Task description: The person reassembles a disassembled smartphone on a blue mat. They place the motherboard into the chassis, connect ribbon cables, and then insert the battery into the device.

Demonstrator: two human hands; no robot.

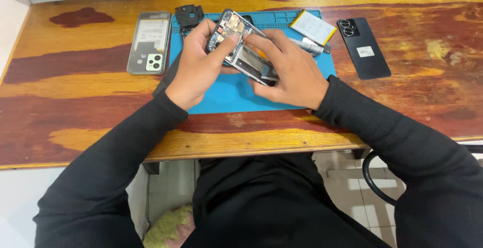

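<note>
Two hands on opened phone point(240, 44), centre-top of frame, lifted just above blue mat point(221, 94). Left hand point(197, 66) grips upper end, thumb pressed on board, probably steadying it. Right hand point(289, 72) clamps lower end, fingers curled over frame. Spare parts parked around mat, out of way: grey back cover point(150, 41) left, battery point(312, 26) upper right, black phone point(363, 47) far right, black bracket point(188, 15) up top.
</note>
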